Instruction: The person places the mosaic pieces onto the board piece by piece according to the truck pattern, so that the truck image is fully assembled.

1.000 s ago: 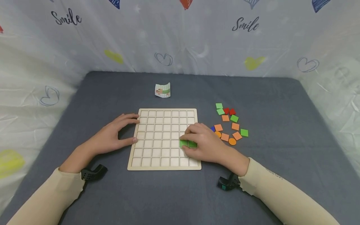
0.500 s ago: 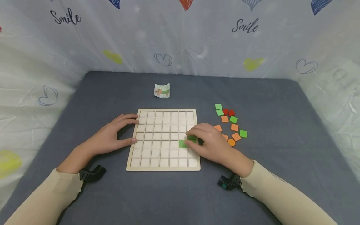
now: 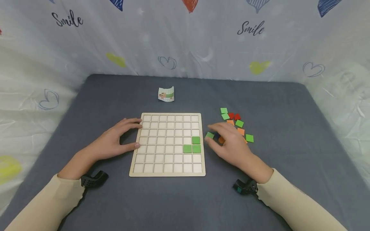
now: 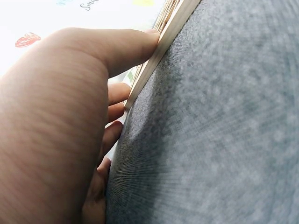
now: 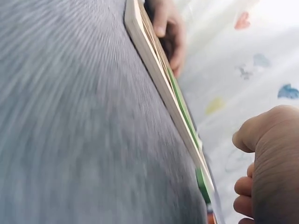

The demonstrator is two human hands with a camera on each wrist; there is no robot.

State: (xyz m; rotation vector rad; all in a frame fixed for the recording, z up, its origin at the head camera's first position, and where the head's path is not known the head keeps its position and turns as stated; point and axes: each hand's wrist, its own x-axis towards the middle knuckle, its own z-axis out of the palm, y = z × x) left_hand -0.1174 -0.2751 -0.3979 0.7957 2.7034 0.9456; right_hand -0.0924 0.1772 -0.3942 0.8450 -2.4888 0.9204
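Note:
A pale wooden grid board lies on the table, with three green square tiles set in cells near its right edge. My left hand rests against the board's left edge, thumb and fingertips touching the rim. In the left wrist view, the thumb presses on that edge. Right of the board, my right hand hovers with thumb and fingers apart and nothing gripped. Just off its fingertips lies a loose green tile, shown beside the board and below the hand in the right wrist view.
Scattered loose pieces lie right of the board: green tiles, orange tiles and red pieces, partly hidden by the right hand. A small printed card with a grid picture lies behind the board. A patterned curtain backs the table.
My right hand has let go of a green tile in the board and moved right, off the board toward the loose pieces. Three green tiles now show fully. The left hand stays put.

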